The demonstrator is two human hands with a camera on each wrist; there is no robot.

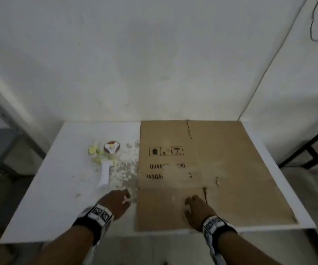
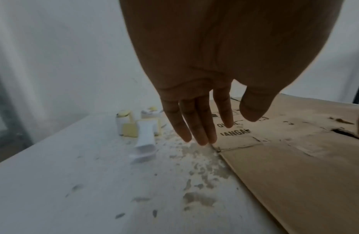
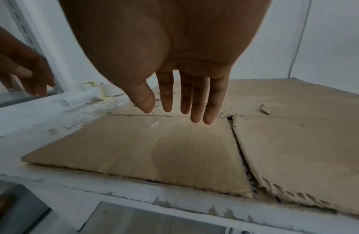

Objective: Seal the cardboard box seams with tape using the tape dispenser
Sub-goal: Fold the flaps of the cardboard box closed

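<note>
A flattened brown cardboard box [image 1: 221, 169] lies on the right half of the white table [image 1: 58, 197], with printed symbols and black text facing up. A white and yellow tape dispenser [image 1: 105, 159] with a roll of tape lies to the left of it, handle toward me. My left hand [image 1: 116, 201] hovers over the table beside the box's left edge, fingers straight and empty [image 2: 196, 126]. Above the box's near flap [image 3: 154, 150] my right hand [image 1: 196, 207] hangs with its fingers spread and nothing in them [image 3: 186, 101]. A slit [image 3: 240, 150] separates two near flaps.
The white tabletop has chipped, worn patches [image 1: 127, 169] between the dispenser and the box. A white wall stands behind the table. A dark metal frame [image 1: 311, 150] is at the right, and a grey rack [image 1: 5, 119] at the left.
</note>
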